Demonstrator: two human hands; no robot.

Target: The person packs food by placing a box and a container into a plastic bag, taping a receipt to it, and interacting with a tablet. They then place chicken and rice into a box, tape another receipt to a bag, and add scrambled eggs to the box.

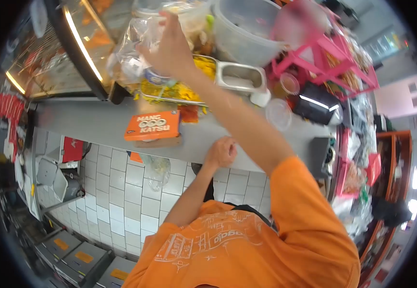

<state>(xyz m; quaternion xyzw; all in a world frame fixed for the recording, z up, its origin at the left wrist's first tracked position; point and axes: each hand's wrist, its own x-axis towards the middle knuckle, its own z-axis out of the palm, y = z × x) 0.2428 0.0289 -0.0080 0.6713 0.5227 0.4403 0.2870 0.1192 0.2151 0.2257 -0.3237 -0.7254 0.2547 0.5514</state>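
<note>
My right hand reaches over the back of the counter, thumb and fingers apart. It is beside a clear plastic bag and above a metal tray of yellow shredded food. Below the wrist, a blue-and-white round container shows in part. My left hand is curled into a loose fist at the counter's front edge, with nothing visible in it. Left of it, an orange box printed "MANG KATSU" lies closed on the grey counter.
A lit glass display case stands at the left. Behind the tray are a small steel pan, a large clear tub and a pink rack. A clear round lid and a black container sit to the right.
</note>
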